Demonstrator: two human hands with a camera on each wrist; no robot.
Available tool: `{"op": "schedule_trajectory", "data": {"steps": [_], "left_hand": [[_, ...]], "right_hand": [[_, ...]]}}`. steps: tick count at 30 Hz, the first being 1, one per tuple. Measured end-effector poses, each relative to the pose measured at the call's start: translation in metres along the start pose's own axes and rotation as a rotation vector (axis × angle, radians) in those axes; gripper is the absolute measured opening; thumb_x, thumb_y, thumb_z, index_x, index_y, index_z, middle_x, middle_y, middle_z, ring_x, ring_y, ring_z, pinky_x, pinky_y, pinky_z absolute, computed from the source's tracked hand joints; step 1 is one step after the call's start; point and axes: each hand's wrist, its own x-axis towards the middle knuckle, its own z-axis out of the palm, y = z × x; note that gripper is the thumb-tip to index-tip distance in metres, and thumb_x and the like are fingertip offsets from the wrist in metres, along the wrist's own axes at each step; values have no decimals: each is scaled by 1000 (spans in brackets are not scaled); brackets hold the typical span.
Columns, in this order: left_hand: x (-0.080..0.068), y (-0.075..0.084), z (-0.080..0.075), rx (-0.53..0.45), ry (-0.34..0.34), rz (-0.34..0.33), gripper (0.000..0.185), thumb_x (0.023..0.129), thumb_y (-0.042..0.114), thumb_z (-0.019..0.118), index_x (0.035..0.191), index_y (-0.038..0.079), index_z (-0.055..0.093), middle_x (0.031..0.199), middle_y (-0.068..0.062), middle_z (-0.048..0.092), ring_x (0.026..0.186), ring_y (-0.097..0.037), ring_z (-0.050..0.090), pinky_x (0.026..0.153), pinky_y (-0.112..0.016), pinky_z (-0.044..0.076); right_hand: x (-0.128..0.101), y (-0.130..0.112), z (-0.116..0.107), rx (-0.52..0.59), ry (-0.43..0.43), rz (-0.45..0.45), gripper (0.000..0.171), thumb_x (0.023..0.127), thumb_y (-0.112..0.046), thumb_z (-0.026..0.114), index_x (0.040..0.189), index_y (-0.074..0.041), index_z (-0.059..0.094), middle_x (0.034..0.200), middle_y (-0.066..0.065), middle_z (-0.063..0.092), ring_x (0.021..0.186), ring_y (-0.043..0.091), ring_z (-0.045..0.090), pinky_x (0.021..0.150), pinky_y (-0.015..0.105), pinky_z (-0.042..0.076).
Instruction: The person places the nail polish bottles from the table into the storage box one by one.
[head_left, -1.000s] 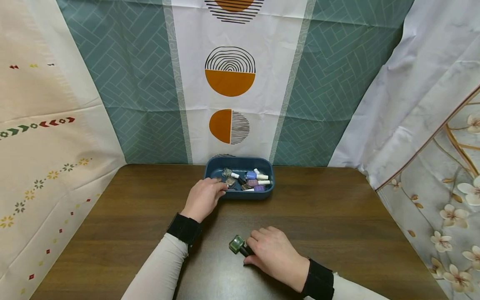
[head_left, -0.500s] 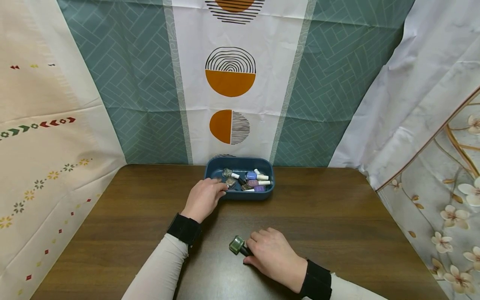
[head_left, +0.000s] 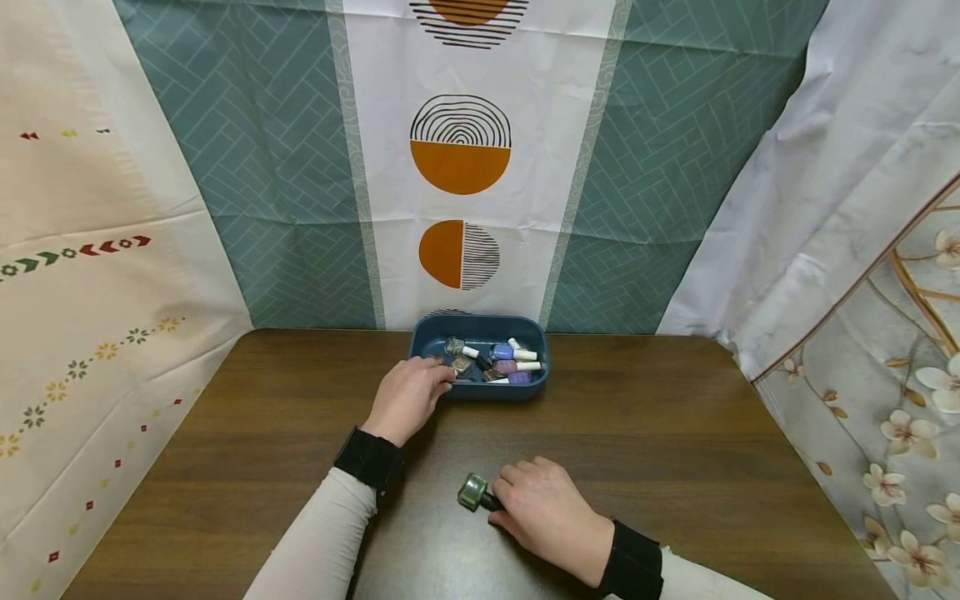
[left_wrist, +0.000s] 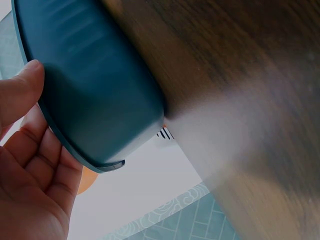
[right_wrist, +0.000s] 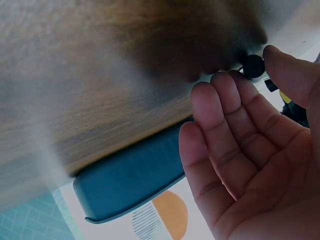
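A dark blue plastic bin point(head_left: 487, 390) stands at the far edge of the table, with several nail polish bottles point(head_left: 504, 352) lying in it. My left hand point(head_left: 405, 396) holds the bin's front left rim. In the left wrist view the thumb point(left_wrist: 31, 80) lies against the outer wall and the other fingers reach over the rim. Nearer to me, my right hand point(head_left: 546, 512) pinches the black cap point(right_wrist: 253, 66) of a green nail polish bottle point(head_left: 472, 492). The bottle points left, low over or on the table; I cannot tell which. My right fingers hide part of its cap.
The brown wooden table point(head_left: 675, 450) stretches out on both sides of the bin. Behind it hangs a green and white patterned cloth point(head_left: 480, 183). A cream cloth point(head_left: 97, 350) hangs at the left, a white floral cloth point(head_left: 885, 400) at the right.
The green nail polish bottle has turned very slightly in my right hand, which has barely shifted. My left hand and the bin have stayed in place.
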Motion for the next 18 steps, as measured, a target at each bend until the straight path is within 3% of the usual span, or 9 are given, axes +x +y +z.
{"op": "schedule_trajectory", "data": {"steps": [18], "left_hand": [[1,0,1,4,-14,-16,9,99,13,85,108,14,85,93,0,74,86,-24,66,81,-41,56]], "right_hand": [[0,0,1,-9,-31,17,22,98,-38,87,97,-18,77,84,-9,67,72,6,57,65,24,46]]}}
